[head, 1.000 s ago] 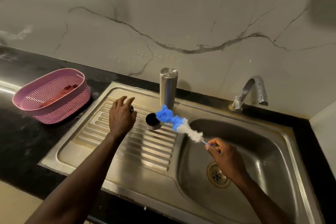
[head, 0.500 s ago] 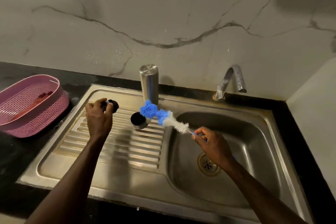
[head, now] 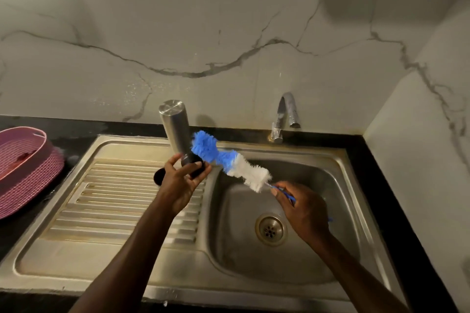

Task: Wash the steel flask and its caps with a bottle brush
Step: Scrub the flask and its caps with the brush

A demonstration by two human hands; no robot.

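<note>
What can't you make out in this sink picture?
- Head view: the black cap is mostly hidden by the left hand.
- The bottle brush handle disappears inside the right hand.
- The pink basket is cut off by the left edge.

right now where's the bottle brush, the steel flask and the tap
bottle brush [head: 230, 160], head view, on the bristles where blue meets white
steel flask [head: 175, 127], head view, on its bare side wall
tap [head: 287, 109], head view, on the curved spout
</note>
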